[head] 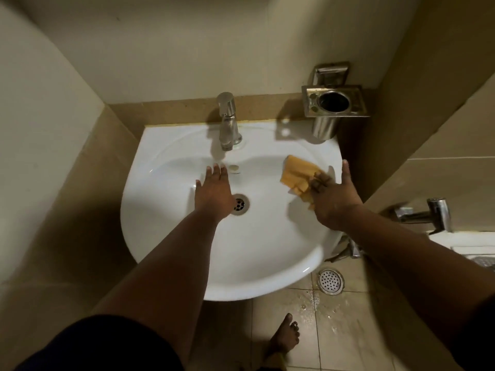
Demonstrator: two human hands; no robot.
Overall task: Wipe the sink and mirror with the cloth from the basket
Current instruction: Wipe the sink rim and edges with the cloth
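A white round sink (171, 247) fills the middle of the view, with a steel tap (227, 124) at its back and a drain (240, 204) in the bowl. My right hand (334, 199) grips an orange cloth (297, 174) against the right inner side of the bowl, fingers curled into it and thumb stretched up along the rim. My left hand (213, 192) lies flat with straight fingers inside the bowl, just left of the drain and below the tap. The mirror and the basket are out of view.
A steel cup holder (333, 103) hangs on the wall at the sink's back right. A spray tap (428, 214) sticks out at the right wall. Tiled walls close in on both sides. The floor below has a round drain (330, 281), wet tiles and my bare foot (284, 336).
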